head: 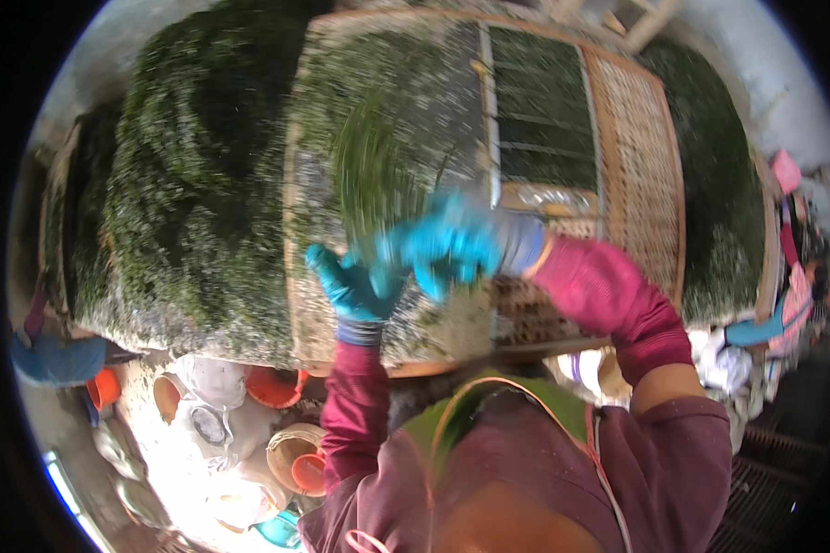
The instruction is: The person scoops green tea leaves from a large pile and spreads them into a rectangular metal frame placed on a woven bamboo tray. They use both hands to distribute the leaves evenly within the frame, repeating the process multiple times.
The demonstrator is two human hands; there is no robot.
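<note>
My left hand point(363, 290), in a blue-green glove, is under and beside the base of a bundle of long green leaves point(373, 166). My right hand point(453, 242), gloved the same way and blurred, meets it from the right at the bundle's lower end. Motion blur hides the fingers' exact hold. The leafy tips point away from me over a work table point(456, 332) strewn with green plant matter. Right of the bundle, a metal-edged frame with crossbars point(491, 117) lies over dark greens, beside a perforated brown panel point(640, 173).
Large heaps of greens lie left point(180, 173) and right point(716, 173) of the table. Orange point(104, 387) and red point(273, 387) tubs, a beige bucket point(283, 442) and white sacks point(214, 422) stand at lower left. Other people point(59, 359) are at both far sides.
</note>
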